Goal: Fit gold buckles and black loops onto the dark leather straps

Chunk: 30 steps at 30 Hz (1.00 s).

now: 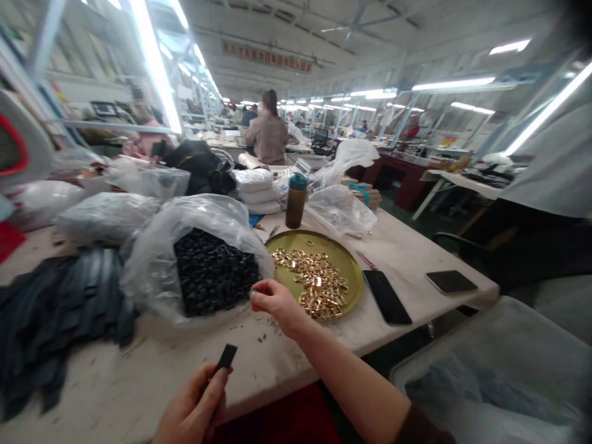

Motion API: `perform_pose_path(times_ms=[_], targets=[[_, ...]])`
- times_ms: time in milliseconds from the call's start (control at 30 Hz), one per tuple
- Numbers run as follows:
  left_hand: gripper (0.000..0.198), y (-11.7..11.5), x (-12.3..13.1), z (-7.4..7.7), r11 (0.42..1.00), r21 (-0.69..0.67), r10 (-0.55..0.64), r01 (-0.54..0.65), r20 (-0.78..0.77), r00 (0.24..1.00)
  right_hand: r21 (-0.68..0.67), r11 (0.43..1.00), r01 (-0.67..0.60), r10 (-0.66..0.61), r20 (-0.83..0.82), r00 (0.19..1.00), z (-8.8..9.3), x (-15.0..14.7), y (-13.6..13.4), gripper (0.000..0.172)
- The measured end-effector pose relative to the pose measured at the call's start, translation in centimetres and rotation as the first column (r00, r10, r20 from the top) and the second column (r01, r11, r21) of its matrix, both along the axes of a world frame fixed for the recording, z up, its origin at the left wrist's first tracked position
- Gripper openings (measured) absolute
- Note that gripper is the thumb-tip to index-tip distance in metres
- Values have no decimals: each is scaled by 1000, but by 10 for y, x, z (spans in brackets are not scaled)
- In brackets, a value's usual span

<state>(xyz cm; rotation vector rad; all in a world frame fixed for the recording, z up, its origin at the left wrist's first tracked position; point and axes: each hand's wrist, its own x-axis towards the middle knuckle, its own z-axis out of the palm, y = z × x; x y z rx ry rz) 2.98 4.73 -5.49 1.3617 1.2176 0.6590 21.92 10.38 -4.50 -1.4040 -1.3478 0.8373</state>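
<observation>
My left hand [194, 407] is low in the head view, closed on a small flat black strip [226, 356] that sticks up from the fingers. My right hand [274, 302] reaches forward over the table, fingers pinched together at the mouth of a clear plastic bag [185, 228] full of small black pieces [213, 274]. What the pinch holds is too small to make out. Just right of that hand lies a round gold tray [345, 259] carrying a heap of small gold metal parts [319, 283].
A pile of dark strips [60, 314] lies at the left. Two phones [386, 296] [451, 282] rest right of the tray. A brown bottle [296, 200], more plastic bags and folded white stacks sit behind. Other people work farther back. A plastic-lined bin [490, 370] stands lower right.
</observation>
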Motion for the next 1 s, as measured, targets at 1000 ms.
perform_pose_path(times_ms=[1000], targets=[[28,-30,-9,23,944,204,-182,260,-336,924,-260,941,-215,61,-495,867,-21,-30,-99,36]])
